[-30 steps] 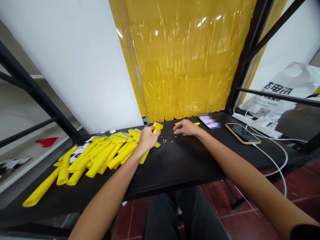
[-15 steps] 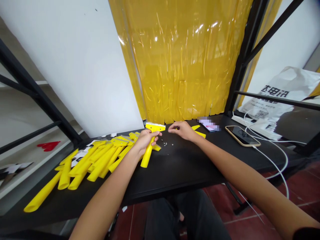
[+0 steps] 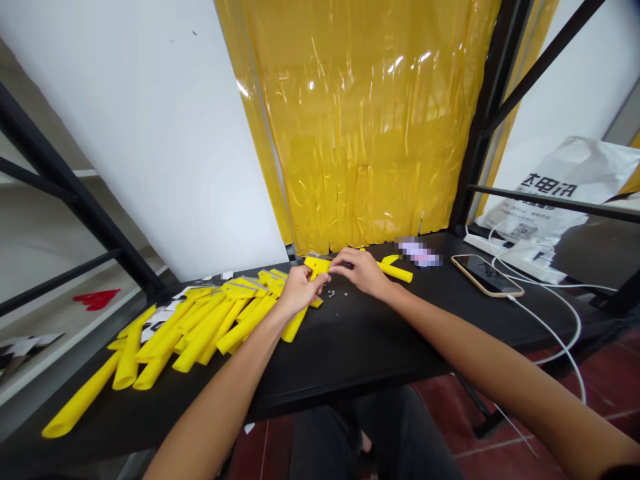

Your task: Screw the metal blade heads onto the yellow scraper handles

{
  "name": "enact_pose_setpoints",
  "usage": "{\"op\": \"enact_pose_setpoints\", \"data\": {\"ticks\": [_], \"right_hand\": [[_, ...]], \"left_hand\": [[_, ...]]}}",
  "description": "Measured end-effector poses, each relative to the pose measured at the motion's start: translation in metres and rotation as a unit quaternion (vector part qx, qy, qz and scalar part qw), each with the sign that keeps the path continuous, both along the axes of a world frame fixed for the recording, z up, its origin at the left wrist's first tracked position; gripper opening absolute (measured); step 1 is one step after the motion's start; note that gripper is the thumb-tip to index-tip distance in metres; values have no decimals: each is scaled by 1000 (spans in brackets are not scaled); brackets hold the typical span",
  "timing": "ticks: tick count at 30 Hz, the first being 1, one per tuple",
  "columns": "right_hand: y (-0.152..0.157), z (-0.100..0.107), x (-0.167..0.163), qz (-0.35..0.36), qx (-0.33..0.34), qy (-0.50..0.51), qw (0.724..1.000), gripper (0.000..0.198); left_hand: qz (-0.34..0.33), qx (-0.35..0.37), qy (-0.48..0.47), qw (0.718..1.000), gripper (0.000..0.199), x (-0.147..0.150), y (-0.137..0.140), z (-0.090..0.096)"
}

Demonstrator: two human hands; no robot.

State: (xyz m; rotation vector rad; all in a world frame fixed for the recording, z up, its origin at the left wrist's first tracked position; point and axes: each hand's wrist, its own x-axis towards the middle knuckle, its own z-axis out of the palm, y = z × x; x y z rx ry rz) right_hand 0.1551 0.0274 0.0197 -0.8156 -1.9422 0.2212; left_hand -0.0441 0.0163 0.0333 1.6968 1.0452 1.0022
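A yellow scraper (image 3: 295,325) with a wide head and a tube-like handle is gripped in my left hand (image 3: 301,288), its head pointing away from me. My right hand (image 3: 361,272) is at the right end of that head, thumb and fingertips pinched together; whatever they hold is too small to make out. Several small metal nuts or screws (image 3: 332,293) lie on the black table just below my hands. Left of them, many yellow scrapers (image 3: 210,320) are heaped, handles toward me. Another yellow scraper (image 3: 397,271) lies behind my right hand, partly hidden by it.
The black table (image 3: 350,353) has a yellow plastic curtain (image 3: 370,133) and a white panel (image 3: 165,133) behind it. On the right lie a phone (image 3: 487,275) on a white cable (image 3: 555,327), a second phone (image 3: 420,252) and a white plastic bag (image 3: 555,193). Black metal posts (image 3: 100,220) flank the table.
My right hand has moved left, from beside the scraper to its head. The scraper has tilted and turned in my left hand, so less of its head shows.
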Motion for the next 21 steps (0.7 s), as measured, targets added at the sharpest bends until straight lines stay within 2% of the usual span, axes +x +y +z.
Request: {"op": "enact_pose_setpoints", "data": {"ticks": [4,8,13,18,21], "right_hand": [[0,-2,0,5,9,-8,1000,21],[2,-4,0,-18,6,-11,1000,22],[2,-6,-4,-41,-17,31,999,29],[3,-6,-6,-47,-104,52,992,36],[4,-5,-4,-54,-100,51,992,36]], "left_hand": [[-24,-14,-13,1000,26,0,-2,2],[-7,2,5,1000,25,-1,-2,3],[-4,10,25,1000,25,-2,-3,5],[-27,-49,-18,998,23,-3,-4,7],[-38,-99,-54,993,23,-2,-3,7]]}}
